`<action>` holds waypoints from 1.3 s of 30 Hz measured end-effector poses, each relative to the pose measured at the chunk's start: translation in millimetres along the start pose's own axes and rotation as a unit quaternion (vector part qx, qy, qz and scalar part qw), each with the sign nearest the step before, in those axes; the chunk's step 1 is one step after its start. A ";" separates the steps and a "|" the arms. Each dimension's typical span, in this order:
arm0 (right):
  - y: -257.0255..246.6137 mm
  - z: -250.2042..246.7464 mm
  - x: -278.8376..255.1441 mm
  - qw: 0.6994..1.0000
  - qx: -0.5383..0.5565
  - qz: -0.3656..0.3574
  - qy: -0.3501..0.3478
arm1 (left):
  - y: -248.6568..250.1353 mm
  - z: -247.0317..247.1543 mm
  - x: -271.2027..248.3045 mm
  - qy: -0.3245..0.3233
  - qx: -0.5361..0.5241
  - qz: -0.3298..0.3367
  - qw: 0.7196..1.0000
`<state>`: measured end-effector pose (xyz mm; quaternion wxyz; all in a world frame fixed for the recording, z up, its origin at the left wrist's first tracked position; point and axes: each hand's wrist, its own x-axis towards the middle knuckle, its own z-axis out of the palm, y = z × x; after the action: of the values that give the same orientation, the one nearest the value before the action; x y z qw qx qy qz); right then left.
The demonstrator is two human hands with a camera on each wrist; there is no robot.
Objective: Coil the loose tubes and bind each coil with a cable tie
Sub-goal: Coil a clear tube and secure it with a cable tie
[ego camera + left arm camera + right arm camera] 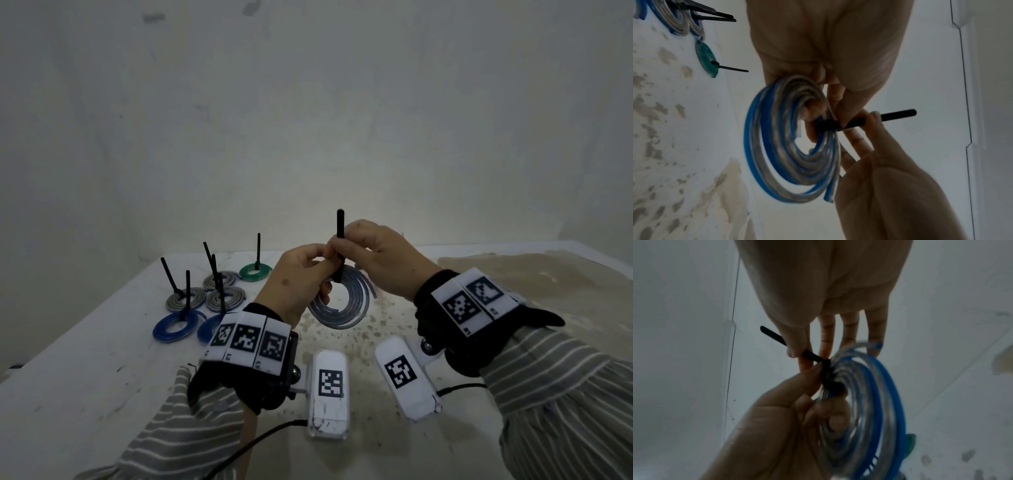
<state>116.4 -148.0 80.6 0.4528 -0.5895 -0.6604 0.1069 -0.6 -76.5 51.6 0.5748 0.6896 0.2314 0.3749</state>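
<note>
Your right hand (pixel 380 260) pinches the black cable tie (pixel 340 240) between thumb and forefinger, partway along its free tail; in the right wrist view the tie (pixel 809 356) runs from that pinch down into the coil, while the other three fingers (pixel 849 331) reach out nearly straight behind the coil's top edge. Your left hand (pixel 296 284) curls round the coil of blue-and-clear tube (pixel 346 305) at its upper part: in the left wrist view one fingertip shows through the coil's centre hole, and the thumb and forefinger close on the tie (pixel 859 121) just where it wraps the windings. The tie's loop crosses the coil (pixel 789 146) at the spot between your two hands, and its tail stands upright above your knuckles. The coil hangs below your fingers, held up off the white, stained table (pixel 102 342), its outer end (pixel 828 197) loose at the rim.

Further out, to your left on the table, lie bound coils, each with a tie tail sticking up: grey ones (pixel 181 298), blue ones (pixel 174 325) nearer you, and a green one (pixel 255 272) farthest back.
</note>
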 end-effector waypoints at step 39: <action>79.9 29.5 40.9 0.944 0.117 0.306 -0.046 | -48.5 -64.5 63.0 0.041 0.077 -0.200 0.976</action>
<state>153.8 -78.1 29.3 0.4330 -0.7006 -0.4511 0.3437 -7.2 22.0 24.3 0.5734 0.6556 0.4160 0.2612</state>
